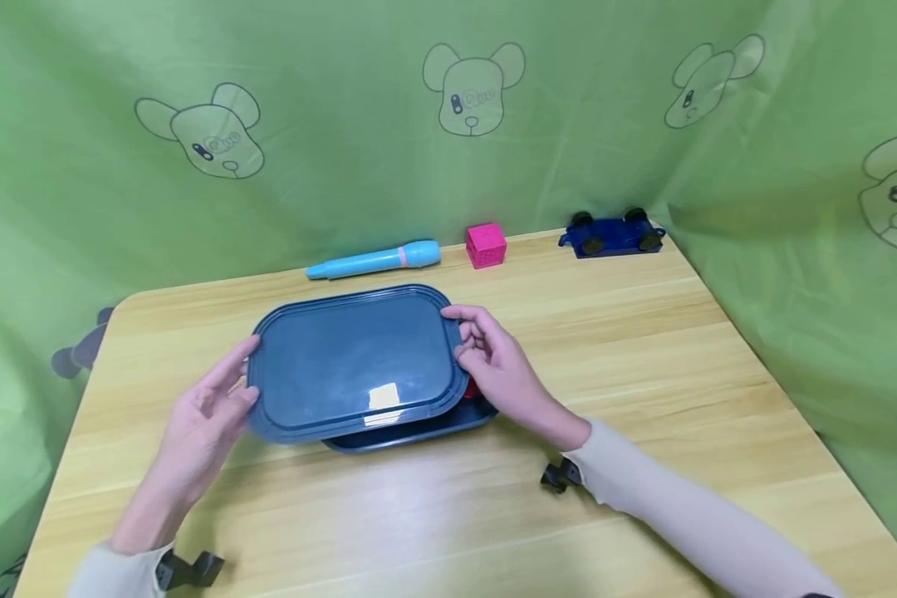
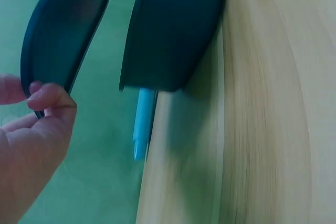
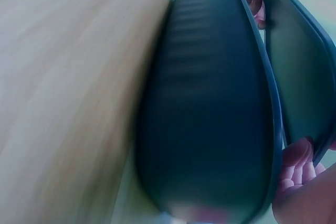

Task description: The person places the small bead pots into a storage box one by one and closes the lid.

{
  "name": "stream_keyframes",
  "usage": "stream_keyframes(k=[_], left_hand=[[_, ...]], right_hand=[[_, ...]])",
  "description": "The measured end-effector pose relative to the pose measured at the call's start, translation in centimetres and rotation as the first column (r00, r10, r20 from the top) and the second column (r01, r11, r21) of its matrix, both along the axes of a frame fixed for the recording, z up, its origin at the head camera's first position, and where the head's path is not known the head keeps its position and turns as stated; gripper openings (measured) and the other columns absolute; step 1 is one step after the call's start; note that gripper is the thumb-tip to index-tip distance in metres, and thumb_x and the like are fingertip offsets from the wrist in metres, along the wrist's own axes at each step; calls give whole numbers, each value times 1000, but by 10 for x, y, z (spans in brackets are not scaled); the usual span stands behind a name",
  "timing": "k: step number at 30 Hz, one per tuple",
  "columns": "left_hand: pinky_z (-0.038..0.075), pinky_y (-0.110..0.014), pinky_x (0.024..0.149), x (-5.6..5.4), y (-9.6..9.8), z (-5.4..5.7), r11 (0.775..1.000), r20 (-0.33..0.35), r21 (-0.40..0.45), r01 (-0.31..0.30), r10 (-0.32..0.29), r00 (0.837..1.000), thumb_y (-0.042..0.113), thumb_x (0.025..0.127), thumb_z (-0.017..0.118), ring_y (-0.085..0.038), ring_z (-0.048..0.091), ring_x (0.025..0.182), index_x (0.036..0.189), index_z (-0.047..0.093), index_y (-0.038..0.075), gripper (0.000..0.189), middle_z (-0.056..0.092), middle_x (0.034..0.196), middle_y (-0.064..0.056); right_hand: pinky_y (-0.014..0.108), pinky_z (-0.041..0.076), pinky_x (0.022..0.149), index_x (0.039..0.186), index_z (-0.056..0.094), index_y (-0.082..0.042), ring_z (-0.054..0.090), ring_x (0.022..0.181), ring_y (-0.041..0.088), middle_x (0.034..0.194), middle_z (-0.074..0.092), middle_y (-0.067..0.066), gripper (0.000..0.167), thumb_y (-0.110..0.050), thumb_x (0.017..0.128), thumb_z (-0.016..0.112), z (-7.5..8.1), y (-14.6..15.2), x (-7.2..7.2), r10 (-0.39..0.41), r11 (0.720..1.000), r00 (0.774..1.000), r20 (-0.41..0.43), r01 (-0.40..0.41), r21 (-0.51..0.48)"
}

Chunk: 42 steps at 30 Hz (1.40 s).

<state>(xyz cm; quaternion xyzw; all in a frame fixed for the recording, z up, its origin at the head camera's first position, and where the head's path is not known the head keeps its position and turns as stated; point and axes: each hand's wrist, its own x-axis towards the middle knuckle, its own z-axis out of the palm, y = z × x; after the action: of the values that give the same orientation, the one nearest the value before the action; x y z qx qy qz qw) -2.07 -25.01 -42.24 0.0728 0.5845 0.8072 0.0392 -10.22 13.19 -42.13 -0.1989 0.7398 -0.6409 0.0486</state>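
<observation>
A dark blue rectangular lid (image 1: pixel 351 357) with rounded corners is held over a dark blue box (image 1: pixel 419 433) on the table. My left hand (image 1: pixel 203 419) pinches the lid's left end between thumb and fingers. At the other end, my right hand (image 1: pixel 504 374) grips the rim with its thumb and curled fingers. A gap shows between lid (image 2: pixel 65 24) and box (image 2: pixel 173 35) in the left wrist view. The right wrist view shows the box's ribbed side (image 3: pixel 205 87) below the raised lid (image 3: pixel 299 66). Something red (image 1: pixel 472 388) peeks out of the box beside my right hand, mostly hidden.
Along the table's back edge lie a light blue toy microphone (image 1: pixel 374 261), a pink cube (image 1: pixel 486 246) and a dark blue toy car chassis (image 1: pixel 613 236) with black wheels facing up. Behind them hangs a green curtain (image 1: pixel 344 149) with bear prints. Bare wood table (image 1: pixel 389 523) stretches in front.
</observation>
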Motion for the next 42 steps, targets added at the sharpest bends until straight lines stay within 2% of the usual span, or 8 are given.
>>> stream_keyframes(k=[7,11,15,23,28,33,37,42], left_hand=[[60,-21,75,-11,30,-2,996,18,-42,-79,79,997,-13,108,56,-6,69,82,172,27,3,73,73,103,0],[55,-19,66,-14,44,4,970,19,-155,-186,192,981,-8,106,66,-6,65,73,150,56,-9,45,76,97,-1],[55,-23,67,-15,51,12,941,-18,-208,-266,269,963,-3,103,73,-13,66,72,119,75,-5,17,77,94,-5],[54,-26,61,-14,55,16,940,-109,-177,-291,275,955,-2,105,72,-21,69,71,119,75,-11,17,74,83,-11],[61,-26,75,-10,53,9,958,-88,-153,-241,230,969,2,110,65,-18,76,89,131,73,-9,25,79,115,-15],[57,-20,72,-9,53,-3,951,-69,-216,-222,212,975,3,108,68,-10,69,86,137,70,-5,31,72,114,-11],[51,-18,64,-16,56,-19,892,-145,-391,-228,185,972,-2,102,74,-12,61,79,142,68,-1,41,63,102,-12],[45,-21,60,-23,60,-32,704,-299,-639,-310,144,943,-2,102,73,-16,54,73,144,65,5,43,59,89,-6]], right_hand=[[23,48,77,156,46,1,55,85,19,100,57,16,61,14,97,52,2,24,-6,-67,997,998,-12,67,-47],[21,52,75,145,55,12,58,84,14,100,61,11,46,13,99,56,2,36,-9,-139,987,990,-18,137,-79],[19,51,70,118,69,16,58,79,11,97,62,5,16,10,103,64,4,47,-12,-213,974,974,-84,204,-98],[21,55,72,104,77,6,68,79,14,90,74,11,6,2,102,73,7,63,-8,-215,977,967,-139,213,-28],[23,59,83,120,79,7,74,94,13,107,80,9,20,8,101,71,2,68,-6,-159,987,981,-112,161,2],[22,58,86,133,75,3,71,102,15,120,76,14,27,3,107,65,-10,65,-5,-133,990,987,-87,136,33],[21,56,83,144,70,-5,65,98,19,116,71,13,37,-8,108,70,-19,58,-6,-129,985,990,-56,135,110],[26,50,72,156,61,-15,57,88,20,102,59,5,56,-8,102,74,-25,48,-9,-87,931,979,-182,145,335]])
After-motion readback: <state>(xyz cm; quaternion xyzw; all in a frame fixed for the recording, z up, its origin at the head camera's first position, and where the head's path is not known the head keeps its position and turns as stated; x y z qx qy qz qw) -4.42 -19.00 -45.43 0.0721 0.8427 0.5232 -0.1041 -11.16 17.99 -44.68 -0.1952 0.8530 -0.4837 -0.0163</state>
